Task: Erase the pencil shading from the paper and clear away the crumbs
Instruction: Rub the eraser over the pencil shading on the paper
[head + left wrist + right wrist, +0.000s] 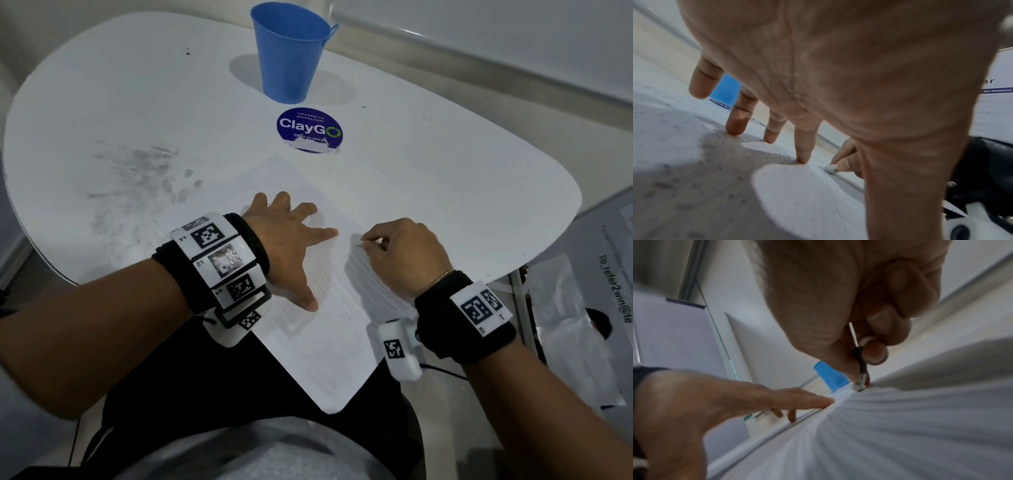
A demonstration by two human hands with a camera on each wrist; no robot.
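Paper [308,329] lies on the near edge of the white table [445,178], one corner hanging off toward the lap. Left hand [287,246] is flat on the sheet, fingers spread, pinning it. Right hand [400,253] just beside it, fingers curled, pinching a small eraser [831,167] with its tip on the paper. The head view hides the eraser behind the knuckles; both wrist views show it. The left wrist view also shows dark crumbs [777,156] around the fingertips. Further left, grey smudges [137,171] on the table. Beyond the paper: a round blue sticker [309,128], then a blue cup [289,51] standing upright.
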